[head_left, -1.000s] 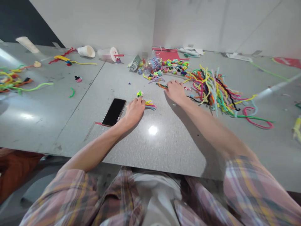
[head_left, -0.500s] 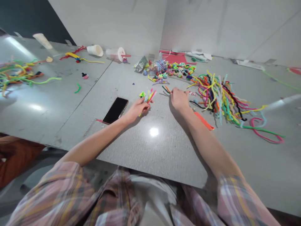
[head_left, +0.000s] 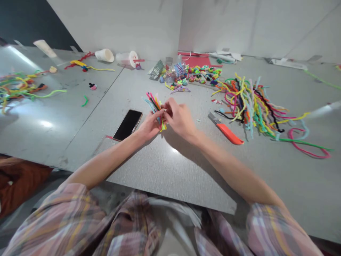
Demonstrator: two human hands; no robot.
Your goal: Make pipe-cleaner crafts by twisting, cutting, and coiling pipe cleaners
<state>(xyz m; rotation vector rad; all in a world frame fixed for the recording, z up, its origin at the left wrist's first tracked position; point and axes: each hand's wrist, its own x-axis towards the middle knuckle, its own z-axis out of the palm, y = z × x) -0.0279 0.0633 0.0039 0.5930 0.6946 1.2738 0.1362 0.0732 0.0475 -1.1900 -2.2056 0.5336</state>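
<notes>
A small bundle of colourful pipe cleaners (head_left: 152,103) stands up out of my left hand (head_left: 150,125), whose fingers are closed round it. My right hand (head_left: 179,117) touches the same bundle from the right, its thumb and fingers pinched at the stems. Both hands meet above the grey table (head_left: 149,167). A black phone (head_left: 128,124) lies just left of my left hand. To the right of my right hand is an orange-handled cutter (head_left: 229,133) with its blade showing.
A large pile of pipe cleaners (head_left: 250,103) spreads at the right, another (head_left: 23,87) at the far left. Behind my hands are a plastic bottle (head_left: 178,71), small pompom-like pieces (head_left: 204,74) and a green packet (head_left: 156,69). Cups (head_left: 104,55) lie along the wall.
My right hand has moved left to my left hand and now grips the bundle, with the dark and orange stems joined to it. The cutter's blade is uncovered.
</notes>
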